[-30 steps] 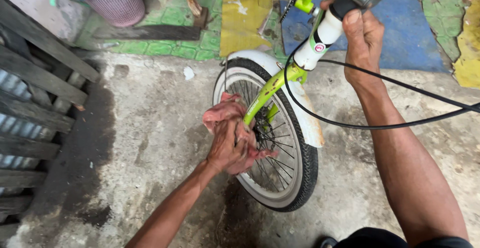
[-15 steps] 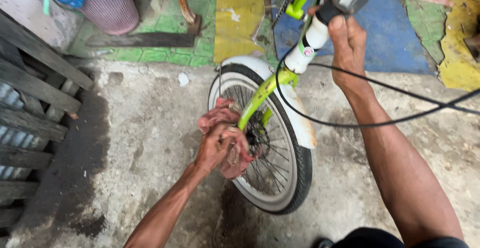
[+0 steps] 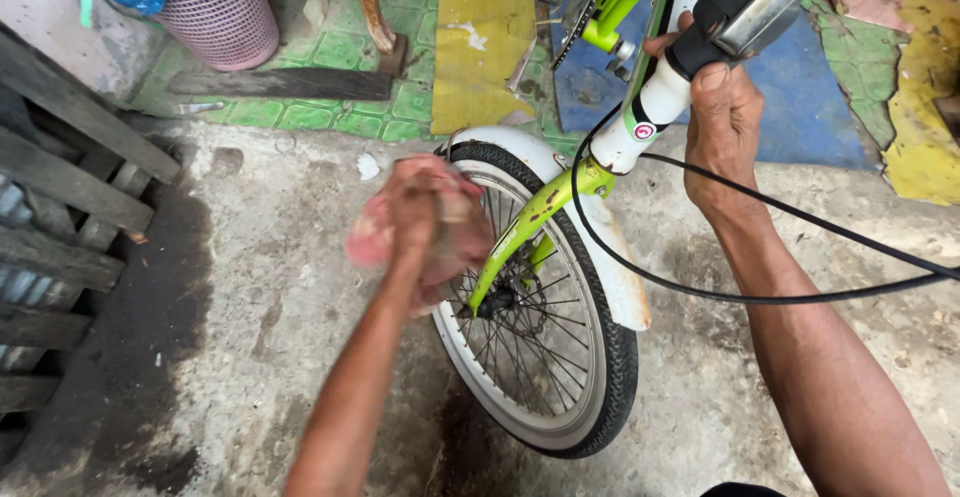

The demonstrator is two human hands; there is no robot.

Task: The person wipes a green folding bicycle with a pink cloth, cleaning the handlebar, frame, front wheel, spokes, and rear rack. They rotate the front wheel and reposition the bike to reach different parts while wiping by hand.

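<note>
**Two hands on a green bicycle's front end**

At far left stand dark wooden slats (image 3: 60, 207), with a pink basket (image 3: 215, 12) behind them at the top of the view. Moving right, the left hand (image 3: 420, 212) is blurred with motion and closed around a pink rag (image 3: 375, 242), held against the left side of the front wheel (image 3: 545, 357), near the lime-green fork (image 3: 520, 237). The wheel has a black tyre, a white rim and a white mudguard (image 3: 600, 247), and it stands on stained grey concrete (image 3: 250, 337). A black cable (image 3: 760, 297) loops from the fork toward the right edge. Further right and higher, the right hand (image 3: 720, 117) is wrapped around the black handlebar grip (image 3: 715, 22), steadying the bicycle. Behind lie green, yellow and blue painted floor tiles (image 3: 480, 37).
</note>
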